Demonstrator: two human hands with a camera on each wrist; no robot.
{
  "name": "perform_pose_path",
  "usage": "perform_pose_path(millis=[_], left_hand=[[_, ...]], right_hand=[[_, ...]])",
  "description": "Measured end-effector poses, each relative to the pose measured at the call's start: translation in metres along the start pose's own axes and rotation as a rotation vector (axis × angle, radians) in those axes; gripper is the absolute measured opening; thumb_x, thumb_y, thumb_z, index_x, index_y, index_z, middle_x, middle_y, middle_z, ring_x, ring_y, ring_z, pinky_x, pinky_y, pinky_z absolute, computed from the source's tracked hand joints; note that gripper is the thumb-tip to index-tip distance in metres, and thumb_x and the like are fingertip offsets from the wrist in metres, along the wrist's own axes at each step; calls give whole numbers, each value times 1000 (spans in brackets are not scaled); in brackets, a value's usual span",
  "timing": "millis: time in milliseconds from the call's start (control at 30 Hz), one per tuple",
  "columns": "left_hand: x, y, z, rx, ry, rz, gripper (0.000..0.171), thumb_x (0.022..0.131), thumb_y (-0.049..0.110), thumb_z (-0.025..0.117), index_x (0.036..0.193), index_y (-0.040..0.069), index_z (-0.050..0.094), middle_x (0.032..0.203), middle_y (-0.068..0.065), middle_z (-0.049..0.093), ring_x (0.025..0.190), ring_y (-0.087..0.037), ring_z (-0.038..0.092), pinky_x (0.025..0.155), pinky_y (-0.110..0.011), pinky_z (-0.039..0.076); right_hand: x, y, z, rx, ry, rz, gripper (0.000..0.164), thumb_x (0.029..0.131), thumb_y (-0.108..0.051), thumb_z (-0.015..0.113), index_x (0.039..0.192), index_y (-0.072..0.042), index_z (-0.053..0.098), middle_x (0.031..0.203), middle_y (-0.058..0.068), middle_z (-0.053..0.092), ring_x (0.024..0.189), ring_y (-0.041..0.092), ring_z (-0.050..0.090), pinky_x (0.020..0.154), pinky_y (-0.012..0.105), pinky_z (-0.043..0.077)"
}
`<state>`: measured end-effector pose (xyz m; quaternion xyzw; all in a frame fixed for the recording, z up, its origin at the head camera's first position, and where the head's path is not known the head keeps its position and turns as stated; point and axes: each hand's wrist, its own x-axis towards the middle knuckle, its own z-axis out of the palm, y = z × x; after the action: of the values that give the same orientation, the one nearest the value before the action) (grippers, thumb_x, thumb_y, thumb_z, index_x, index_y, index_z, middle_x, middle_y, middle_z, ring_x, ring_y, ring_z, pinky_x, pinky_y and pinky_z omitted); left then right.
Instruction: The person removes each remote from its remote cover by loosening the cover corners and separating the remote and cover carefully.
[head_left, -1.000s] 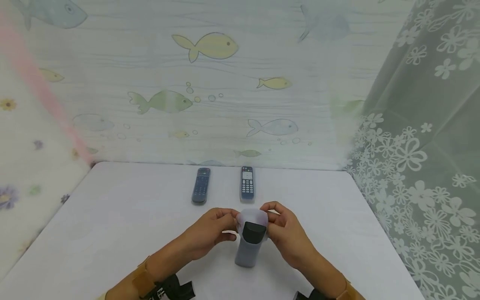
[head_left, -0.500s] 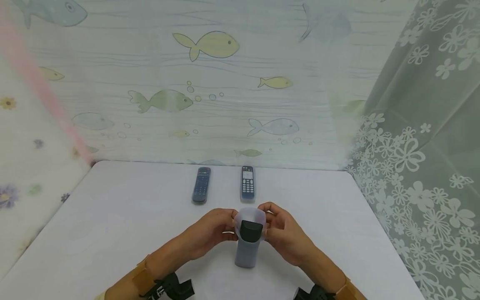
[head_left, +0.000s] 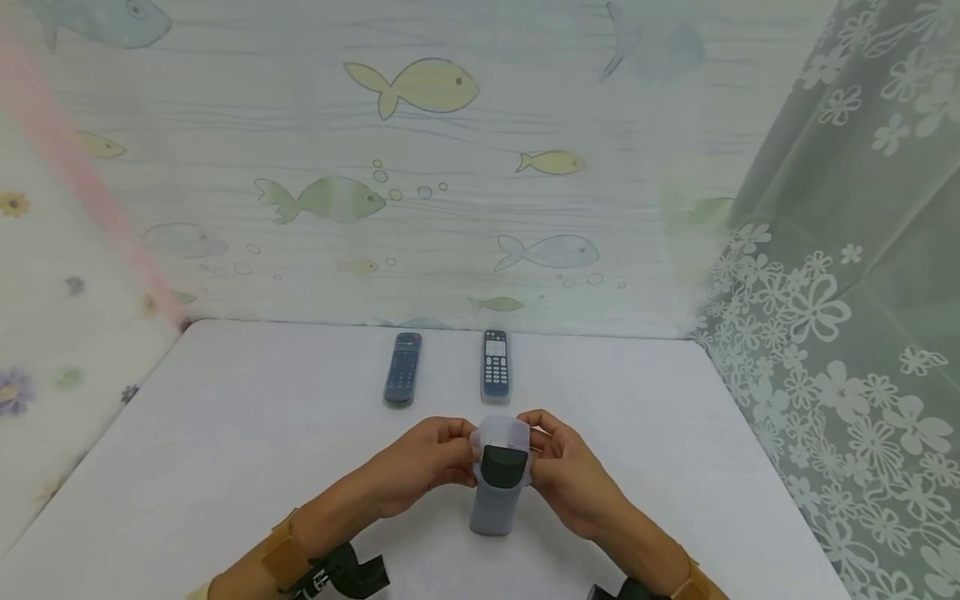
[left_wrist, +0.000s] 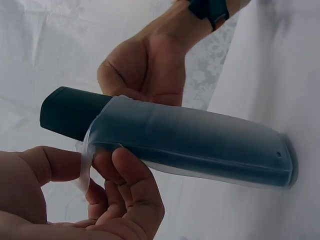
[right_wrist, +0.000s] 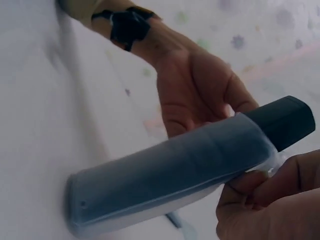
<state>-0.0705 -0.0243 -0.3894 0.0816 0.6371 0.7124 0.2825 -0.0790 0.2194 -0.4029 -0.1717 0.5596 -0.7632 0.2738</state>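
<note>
A dark remote control (head_left: pixel 504 467) stands upright on the table inside a translucent silicone sleeve (head_left: pixel 495 510), its dark end poking out of the top. My left hand (head_left: pixel 427 467) pinches the sleeve's open rim on the left side, thumb and fingers on the thin edge. On the opposite side my right hand (head_left: pixel 570 471) pinches the rim too. In the left wrist view, the sleeve (left_wrist: pixel 190 137) covers most of the remote's length, and the bare end (left_wrist: pixel 75 112) sticks out past the rim. The right wrist view shows the sleeve's closed bottom against the table.
Two more remotes in clear covers lie toward the back of the white table (head_left: pixel 262 433): one remote (head_left: pixel 402 370) left of centre, another remote (head_left: pixel 495 367) near the middle. A fish-print wall covering (head_left: pixel 427 167) rises behind, and a floral curtain (head_left: pixel 840 333) hangs at the right.
The sleeve's rim has shifted slightly: it flared wider half a second ago and looks narrower now. Both hands stay at the rim with small finger movements. The remotes at the back are unmoved.
</note>
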Motion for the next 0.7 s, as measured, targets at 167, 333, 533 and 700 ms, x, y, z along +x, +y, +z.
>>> perform_pose_path(millis=[167, 333, 533, 700], left_hand=[[0, 0, 0, -20, 11, -11, 24, 97, 8, 60, 116, -6, 61, 108, -10, 67, 86, -18, 66, 85, -30, 58], [0, 0, -2, -38, 16, -12, 25, 95, 9, 61, 115, -5, 62, 109, -9, 68, 86, -18, 66, 86, -30, 58], [0, -1, -2, -4, 1, -12, 20, 96, 10, 59, 111, -3, 62, 106, -7, 67, 84, -17, 65, 83, -30, 58], [0, -5, 0, 98, 8, 27, 13, 98, 7, 53, 106, -3, 59, 100, -7, 65, 88, -19, 65, 81, -33, 59]], right_hand=[[0, 2, 0, 30, -18, -5, 49, 83, 11, 47, 129, -5, 41, 116, 4, 64, 96, 13, 59, 84, 26, 49], [0, 0, -5, 4, -70, -46, 44, 90, 4, 49, 132, -4, 40, 120, 6, 63, 103, 15, 58, 90, 28, 50], [0, -1, -6, -105, -45, 10, 45, 91, 8, 55, 133, -2, 43, 123, 9, 65, 101, 19, 61, 85, 29, 51], [1, 2, -2, -185, -30, 53, 46, 87, 13, 54, 131, 1, 47, 111, 4, 68, 88, 15, 57, 74, 27, 46]])
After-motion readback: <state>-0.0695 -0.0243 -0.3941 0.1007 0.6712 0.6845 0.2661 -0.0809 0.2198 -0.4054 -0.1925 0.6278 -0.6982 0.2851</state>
